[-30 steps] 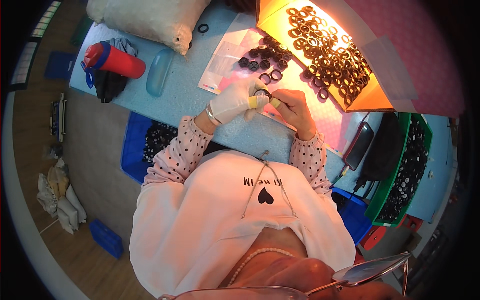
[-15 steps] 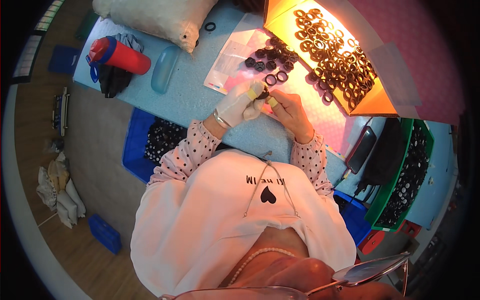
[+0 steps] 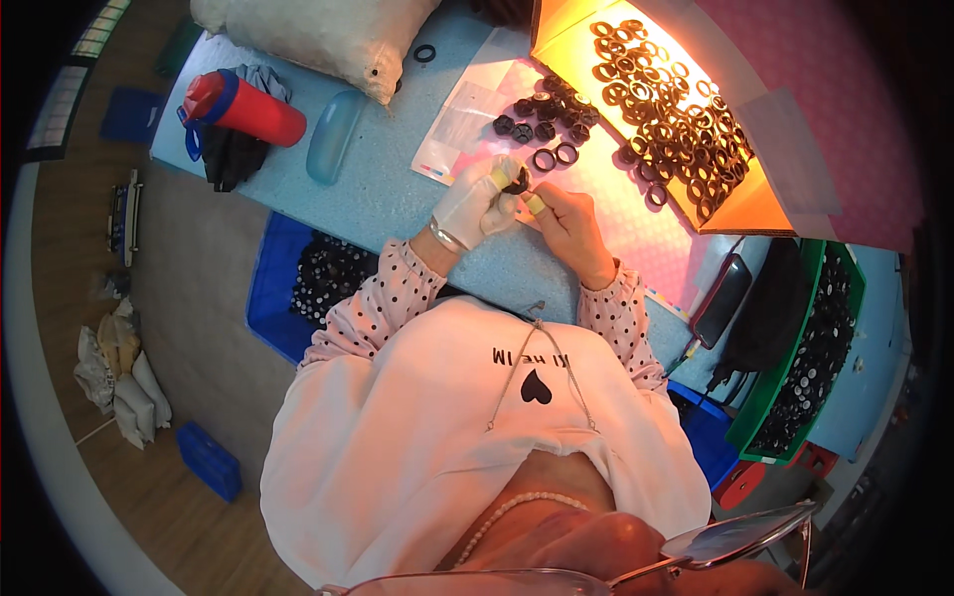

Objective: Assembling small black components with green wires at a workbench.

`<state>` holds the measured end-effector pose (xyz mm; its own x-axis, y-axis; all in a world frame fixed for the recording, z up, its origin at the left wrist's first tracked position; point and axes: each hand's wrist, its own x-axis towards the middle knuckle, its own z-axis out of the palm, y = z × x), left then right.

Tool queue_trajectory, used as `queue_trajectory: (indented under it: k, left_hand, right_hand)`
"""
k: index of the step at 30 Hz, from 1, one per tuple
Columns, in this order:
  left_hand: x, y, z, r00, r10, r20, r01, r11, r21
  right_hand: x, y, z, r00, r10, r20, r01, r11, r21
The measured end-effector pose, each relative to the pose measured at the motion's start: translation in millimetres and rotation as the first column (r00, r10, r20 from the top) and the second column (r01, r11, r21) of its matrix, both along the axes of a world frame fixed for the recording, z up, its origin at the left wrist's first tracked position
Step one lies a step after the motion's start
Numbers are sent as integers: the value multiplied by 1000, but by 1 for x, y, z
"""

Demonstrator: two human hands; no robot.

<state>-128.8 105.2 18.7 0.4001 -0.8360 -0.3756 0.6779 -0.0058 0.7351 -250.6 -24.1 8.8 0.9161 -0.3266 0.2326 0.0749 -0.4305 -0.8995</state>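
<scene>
A small round black part is pinched between the thumb and fingers of my left hand, which wears a thin white glove with yellow wrapping on a finger. Close against the part's lower right edge is my right hand, bare but for yellow wrapping on a fingertip. Its thumb and forefinger are pressed together, and whatever they grip is too small to make out. Just beyond my hands lie two black rings side by side. Behind those sits a cluster of round black pieces, some with spoked faces.
Many black rings lie under a bright lamp by a cardboard box. On the blue tabletop are a red bottle, a clear blue case, a stuffed sack and a phone. A green bin and blue bin hold small parts.
The black part in my left hand has turned a little and shows more of its round outline. My right fingers have shifted slightly down and left beside it. The whole view has moved slightly.
</scene>
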Motion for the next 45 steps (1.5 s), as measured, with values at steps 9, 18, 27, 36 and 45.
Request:
queue_trajectory:
  k: [9,18,27,36,45]
  left_hand:
    - [-9,1,-10,990,92,-111,-99,993,-65]
    - [4,6,-7,969,-55,242,45,998,46]
    - [1,-1,0,995,7,98,-9,1000,14]
    - [-8,-3,1,968,183,-174,-174,983,66]
    - [0,8,2,1000,9,5,-9,999,-41]
  right_hand:
    - [2,1,-3,1000,13,10,-13,999,-50]
    - [1,-7,-3,998,4,-69,-9,998,-61]
    - [3,3,2,1000,-23,-13,23,1000,-3]
    - [3,2,-3,999,46,25,-46,999,-6]
    - [4,0,-5,1000,-6,28,6,1000,27]
